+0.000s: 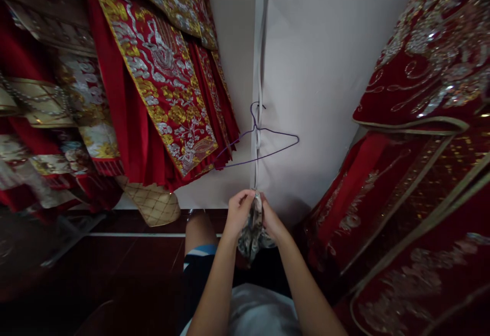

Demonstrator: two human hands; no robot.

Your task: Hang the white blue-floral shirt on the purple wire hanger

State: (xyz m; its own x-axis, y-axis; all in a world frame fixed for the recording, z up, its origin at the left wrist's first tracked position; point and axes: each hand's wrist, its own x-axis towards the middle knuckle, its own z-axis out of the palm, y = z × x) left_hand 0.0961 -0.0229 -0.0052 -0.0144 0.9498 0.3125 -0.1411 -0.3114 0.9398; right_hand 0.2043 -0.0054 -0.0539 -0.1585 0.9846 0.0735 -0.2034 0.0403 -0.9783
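The cloth [254, 234] is between the two hands, both close to it — the left hand [239, 212] pinches its top and the right hand [271, 219] grips the other side. Its long way runs from the fingers down to the body — the hanger [255, 128] is past the fingertips, by the wall [314, 45].

Bare left hand [240, 211] and bare right hand [270, 218], close together, fingers curled inward; both bare forearms extended forward, converging.
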